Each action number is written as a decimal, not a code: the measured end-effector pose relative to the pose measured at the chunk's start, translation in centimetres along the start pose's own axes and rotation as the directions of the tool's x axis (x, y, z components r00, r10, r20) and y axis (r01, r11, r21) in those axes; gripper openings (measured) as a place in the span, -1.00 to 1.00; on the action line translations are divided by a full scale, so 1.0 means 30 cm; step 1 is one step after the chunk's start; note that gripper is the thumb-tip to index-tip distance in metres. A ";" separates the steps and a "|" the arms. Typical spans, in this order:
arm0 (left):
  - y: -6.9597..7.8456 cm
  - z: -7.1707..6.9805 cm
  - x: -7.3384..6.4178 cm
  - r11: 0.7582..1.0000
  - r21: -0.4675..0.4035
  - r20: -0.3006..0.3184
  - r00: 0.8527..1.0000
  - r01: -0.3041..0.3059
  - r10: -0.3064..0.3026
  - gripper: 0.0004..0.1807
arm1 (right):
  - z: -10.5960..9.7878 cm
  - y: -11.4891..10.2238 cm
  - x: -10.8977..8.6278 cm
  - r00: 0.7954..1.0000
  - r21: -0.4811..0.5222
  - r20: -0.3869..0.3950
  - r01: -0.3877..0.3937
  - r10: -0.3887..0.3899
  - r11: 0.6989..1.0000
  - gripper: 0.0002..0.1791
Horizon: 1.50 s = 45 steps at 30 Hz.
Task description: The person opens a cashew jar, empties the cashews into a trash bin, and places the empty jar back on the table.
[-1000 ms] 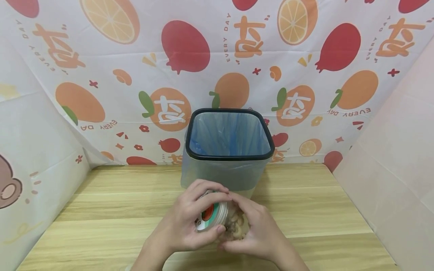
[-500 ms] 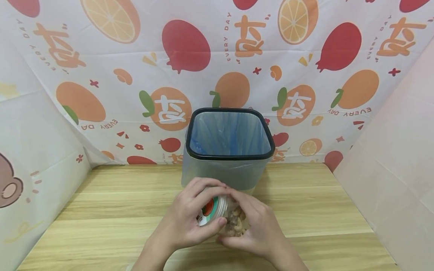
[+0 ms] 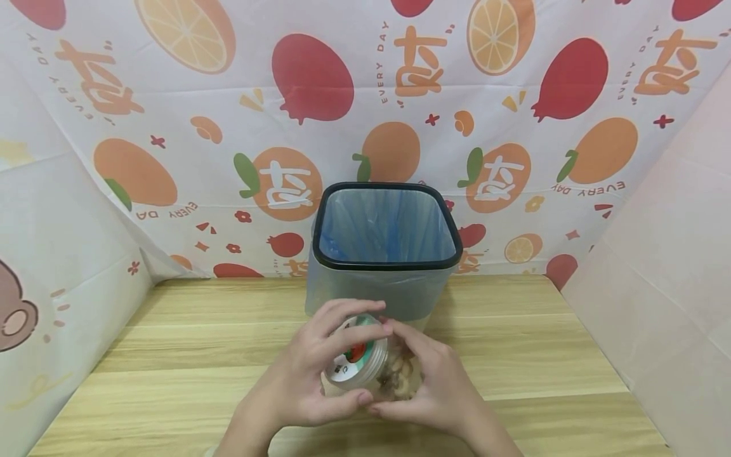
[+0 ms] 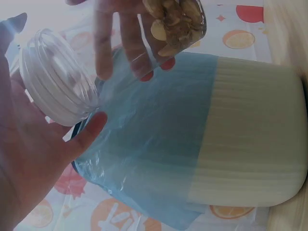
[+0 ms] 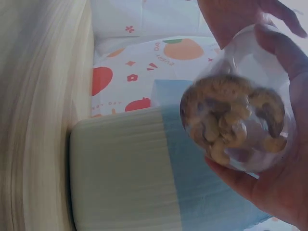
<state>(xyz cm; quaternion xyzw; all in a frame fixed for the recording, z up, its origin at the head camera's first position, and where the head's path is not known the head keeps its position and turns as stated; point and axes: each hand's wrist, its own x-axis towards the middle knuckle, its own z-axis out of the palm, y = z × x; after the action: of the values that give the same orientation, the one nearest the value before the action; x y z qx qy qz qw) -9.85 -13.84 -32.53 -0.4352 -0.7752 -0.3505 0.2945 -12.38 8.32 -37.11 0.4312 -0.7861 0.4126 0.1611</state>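
Note:
A clear plastic jar (image 3: 398, 379) with cashew nuts (image 5: 226, 125) inside is tilted, its screw lid (image 3: 345, 370) facing left. The lid bears a white, green and red label. My right hand (image 3: 447, 385) grips the jar's body from the right, fingers behind it and thumb in front. Around the lid, my left hand (image 3: 302, 374) is loosely spread. Its forefinger passes over the label, and the thumb is held away from the lid's ribbed rim in the left wrist view.
A bin (image 3: 374, 292) with a black rim and a blue bag lining stands just behind the hands on the wooden table (image 3: 217, 343). Fruit-printed cloth (image 3: 354, 152) hangs at the back, with pale cloth walls at both sides.
My left hand has loosened around the lid and its fingers have spread, so more of the label shows. The right hand and jar stay nearly in place. The bin has not moved.

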 end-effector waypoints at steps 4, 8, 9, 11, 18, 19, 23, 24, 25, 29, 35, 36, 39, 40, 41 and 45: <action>0.003 0.001 0.001 0.998 -0.049 0.009 0.999 -0.044 0.044 -0.49 | -0.004 -0.002 0.002 0.998 0.104 0.059 -0.015 0.008 0.994 0.00; -0.003 0.005 0.002 0.998 -0.044 -0.008 0.998 -0.054 0.054 -0.56 | -0.002 -0.005 0.003 0.998 0.141 0.069 -0.004 -0.006 0.990 0.00; -0.005 0.005 0.001 0.998 -0.036 -0.013 0.999 -0.052 0.051 -0.57 | -0.001 -0.006 0.004 0.998 0.141 0.068 -0.005 -0.004 0.990 0.00; -0.007 0.006 0.001 0.999 -0.019 -0.020 0.999 -0.042 0.042 -0.57 | 0.000 -0.007 0.004 0.998 0.126 0.060 -0.009 0.001 0.992 0.01; -0.010 0.011 0.003 0.999 0.033 -0.076 0.997 -0.030 0.032 -0.57 | 0.004 -0.008 0.004 1.000 -0.004 0.023 -0.016 0.016 1.000 0.09; -0.010 0.011 0.003 0.999 0.036 -0.083 0.996 -0.028 0.031 -0.57 | 0.004 -0.008 0.004 1.000 -0.019 0.016 -0.016 0.016 1.000 0.11; -0.012 0.008 0.003 0.999 0.039 -0.098 0.995 -0.023 0.027 -0.55 | 0.003 -0.009 0.005 1.000 -0.047 0.001 -0.017 0.018 0.999 0.13; -0.012 0.008 0.004 0.999 0.038 -0.099 0.995 -0.022 0.026 -0.55 | 0.003 -0.009 0.005 1.000 -0.049 -0.001 -0.018 0.018 0.999 0.12; -0.012 0.007 0.004 0.999 0.037 -0.100 0.995 -0.022 0.026 -0.55 | 0.003 -0.008 0.005 1.000 -0.047 -0.001 -0.018 0.018 0.999 0.12; -0.011 0.005 0.006 0.999 0.037 -0.100 0.995 -0.024 0.028 -0.55 | 0.003 -0.006 0.004 1.000 -0.053 -0.011 -0.010 0.009 0.999 0.11; -0.012 0.002 0.005 0.999 0.045 -0.101 0.995 -0.015 0.020 -0.55 | 0.002 -0.002 0.004 1.000 -0.083 -0.017 -0.006 0.005 0.997 0.12; -0.012 0.001 0.005 0.999 0.047 -0.102 0.995 -0.015 0.019 -0.55 | 0.001 -0.003 0.004 1.000 -0.086 -0.014 -0.007 0.006 0.996 0.13; -0.013 -0.001 0.004 0.999 0.043 -0.105 0.994 -0.013 0.018 -0.55 | -0.001 -0.004 0.004 1.000 -0.090 -0.009 -0.011 0.011 0.996 0.13; -0.013 -0.002 0.004 0.999 0.042 -0.107 0.994 -0.012 0.016 -0.55 | -0.002 -0.005 0.004 1.000 -0.092 -0.009 -0.011 0.011 0.996 0.14; -0.014 -0.003 0.003 0.999 0.040 -0.109 0.994 -0.012 0.017 -0.55 | -0.002 -0.006 0.004 1.000 -0.093 -0.008 -0.011 0.011 0.996 0.14; -0.019 -0.006 0.001 0.999 0.033 -0.124 0.992 -0.010 0.014 -0.56 | -0.001 -0.007 0.005 1.000 -0.103 -0.018 -0.008 0.006 0.995 0.16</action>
<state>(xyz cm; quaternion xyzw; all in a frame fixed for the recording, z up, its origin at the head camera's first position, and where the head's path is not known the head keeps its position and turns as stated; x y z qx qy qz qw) -10.35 -14.20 -32.58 -0.4123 -0.7584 -0.3625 0.3514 -12.30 8.20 -36.90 0.4159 -0.8064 0.3757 0.1884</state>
